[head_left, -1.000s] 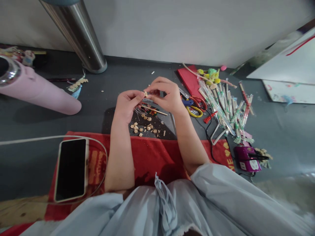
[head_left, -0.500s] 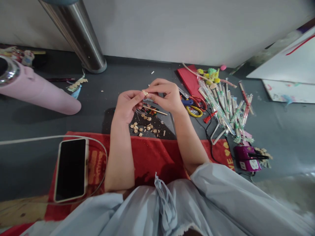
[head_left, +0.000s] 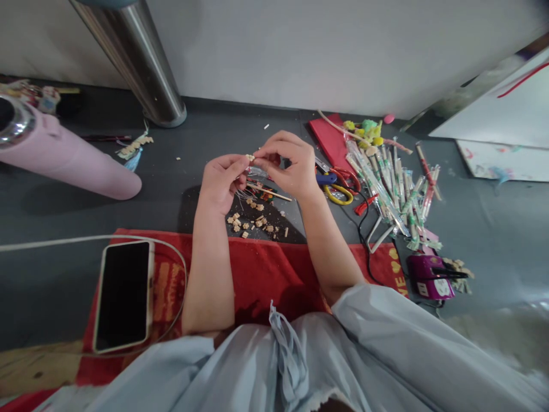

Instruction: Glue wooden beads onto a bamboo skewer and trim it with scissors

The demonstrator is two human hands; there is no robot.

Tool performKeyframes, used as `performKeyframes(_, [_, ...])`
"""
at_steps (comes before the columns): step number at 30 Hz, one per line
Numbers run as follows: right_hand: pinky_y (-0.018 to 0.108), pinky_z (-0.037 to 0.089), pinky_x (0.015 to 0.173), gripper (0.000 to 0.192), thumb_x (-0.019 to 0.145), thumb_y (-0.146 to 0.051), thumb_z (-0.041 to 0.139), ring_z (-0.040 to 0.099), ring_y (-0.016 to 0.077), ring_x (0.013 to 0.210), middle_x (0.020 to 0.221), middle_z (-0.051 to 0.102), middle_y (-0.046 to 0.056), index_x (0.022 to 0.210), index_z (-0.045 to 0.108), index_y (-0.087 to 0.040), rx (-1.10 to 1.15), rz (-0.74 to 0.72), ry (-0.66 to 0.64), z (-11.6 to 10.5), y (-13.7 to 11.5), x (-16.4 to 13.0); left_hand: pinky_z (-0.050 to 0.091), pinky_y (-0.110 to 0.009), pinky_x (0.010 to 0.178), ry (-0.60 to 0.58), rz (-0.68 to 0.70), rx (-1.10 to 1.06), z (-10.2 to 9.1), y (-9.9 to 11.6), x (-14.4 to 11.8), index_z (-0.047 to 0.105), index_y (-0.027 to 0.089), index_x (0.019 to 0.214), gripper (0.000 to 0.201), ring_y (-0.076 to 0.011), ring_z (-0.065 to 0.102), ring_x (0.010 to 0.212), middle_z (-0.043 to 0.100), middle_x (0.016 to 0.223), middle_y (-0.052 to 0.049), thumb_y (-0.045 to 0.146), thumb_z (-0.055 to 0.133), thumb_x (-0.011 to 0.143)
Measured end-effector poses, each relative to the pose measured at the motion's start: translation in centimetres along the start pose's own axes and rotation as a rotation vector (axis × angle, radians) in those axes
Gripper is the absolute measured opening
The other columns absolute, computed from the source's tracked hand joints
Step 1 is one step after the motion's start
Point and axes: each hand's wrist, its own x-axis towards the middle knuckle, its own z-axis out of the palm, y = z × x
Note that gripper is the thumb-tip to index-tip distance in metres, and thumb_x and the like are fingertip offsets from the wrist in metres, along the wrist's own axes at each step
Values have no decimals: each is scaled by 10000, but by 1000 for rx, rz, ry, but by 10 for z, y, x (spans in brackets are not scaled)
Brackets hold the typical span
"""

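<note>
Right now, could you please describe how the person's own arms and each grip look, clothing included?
The left grip and right grip are ungloved. The forearms are bare, with no watch or bracelet visible. Loose, wrinkled, pale blue-grey sleeves cover the arms above them, with no markings showing.

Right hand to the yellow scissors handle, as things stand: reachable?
Probably yes: the yellow handle lies close beside the right hand, and nothing seems to cover it. The fingertips are at the small piece by the left hand, so they'd need to leave that first.
</note>
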Motion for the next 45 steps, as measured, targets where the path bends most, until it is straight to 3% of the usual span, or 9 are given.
performKeyframes(17, [334,516,736,104,891,-305,572,540,135,747,848,585,34,861,606,-211,-175,-49,-41,-3,-3,-1,335,-139,347,8,-30,45,-1,-2,1,688,177,648,260,-30,437,382,527,458,51,384,844,625])
performKeyframes(22, [331,517,748,128,898,-325,567,550,132,752,846,592,33,858,597,-207,-166,-43,-47,-3,-2,-1,334,-161,354,-12,-19,92,-2,-4,2,669,173,648,270,-40,437,383,504,463,43,407,788,712])
performKeyframes(38, [320,513,716,178,892,-363,600,586,140,786,892,626,39,959,664,-211,-102,-46,-71,-4,-3,1,302,-154,345,58,-8,103,1,-4,4,655,181,615,183,-36,416,368,497,443,56,291,772,703])
performKeyframes(45, [308,496,711,161,915,-307,559,566,125,764,857,603,29,848,647,-191,-108,-64,-74,-5,-4,1,294,-149,344,22,12,127,-2,-6,5,645,171,630,201,-35,426,365,505,439,58,300,793,672])
